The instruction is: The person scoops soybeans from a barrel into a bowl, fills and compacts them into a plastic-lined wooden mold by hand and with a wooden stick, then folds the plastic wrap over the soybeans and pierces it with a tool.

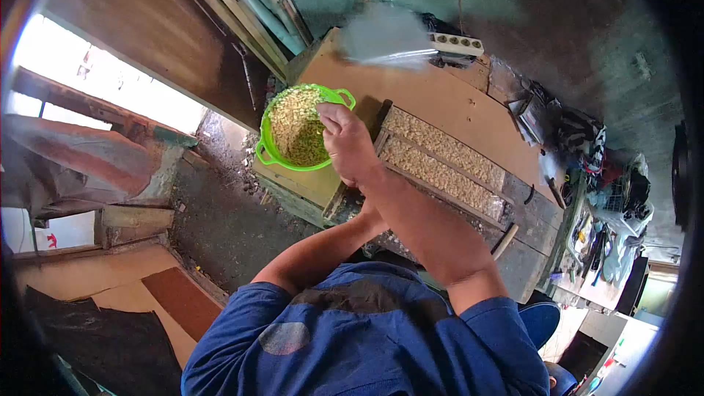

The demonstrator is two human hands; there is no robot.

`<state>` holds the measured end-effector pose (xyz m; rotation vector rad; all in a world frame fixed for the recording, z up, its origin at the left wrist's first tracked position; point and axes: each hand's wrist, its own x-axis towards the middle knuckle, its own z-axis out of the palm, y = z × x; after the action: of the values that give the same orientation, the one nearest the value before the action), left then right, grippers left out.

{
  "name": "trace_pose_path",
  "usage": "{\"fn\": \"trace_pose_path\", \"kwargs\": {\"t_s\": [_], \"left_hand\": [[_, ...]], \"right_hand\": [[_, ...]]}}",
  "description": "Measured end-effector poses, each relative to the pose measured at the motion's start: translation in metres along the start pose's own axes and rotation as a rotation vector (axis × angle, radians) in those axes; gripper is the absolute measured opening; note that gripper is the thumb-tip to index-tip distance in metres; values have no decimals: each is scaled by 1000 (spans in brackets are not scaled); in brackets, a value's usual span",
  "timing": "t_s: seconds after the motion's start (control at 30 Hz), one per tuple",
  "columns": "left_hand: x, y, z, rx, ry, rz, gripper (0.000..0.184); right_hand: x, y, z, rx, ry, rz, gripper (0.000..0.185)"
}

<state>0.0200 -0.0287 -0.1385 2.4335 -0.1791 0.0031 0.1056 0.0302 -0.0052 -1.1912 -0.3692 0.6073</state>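
A bright green two-handled basin (265, 134) holds a heap of small pale pieces (297, 121). My right hand (346, 143) is closed at the basin's right side, over its rim; what it holds, if anything, cannot be made out. Beneath my right forearm, my left hand (372, 213) is mostly hidden, and its fingers do not show. To the right of my hands lies a wooden frame (440, 160) with two long strips filled with similar pale pieces (447, 180).
The basin and frame stand on a brown-topped workbench (433, 99). At its back are a blurred clear plastic item (389, 33) and a power strip (458, 45). A wooden handle (505, 241) lies near the front. Bags and tools (605, 249) crowd the right; boards (235, 18) lean behind left.
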Motion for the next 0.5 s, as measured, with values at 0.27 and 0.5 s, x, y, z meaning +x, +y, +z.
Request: {"fn": "trace_pose_path", "kwargs": {"t_s": [0.27, 0.5], "left_hand": [[7, -31, 54, 430, -105, 43, 50], [0, -1, -21, 100, -115, 95, 36]], "right_hand": [[-13, -11, 8, -575, 11, -133, 37], [-108, -34, -69, -595, 112, 17, 29]]}}
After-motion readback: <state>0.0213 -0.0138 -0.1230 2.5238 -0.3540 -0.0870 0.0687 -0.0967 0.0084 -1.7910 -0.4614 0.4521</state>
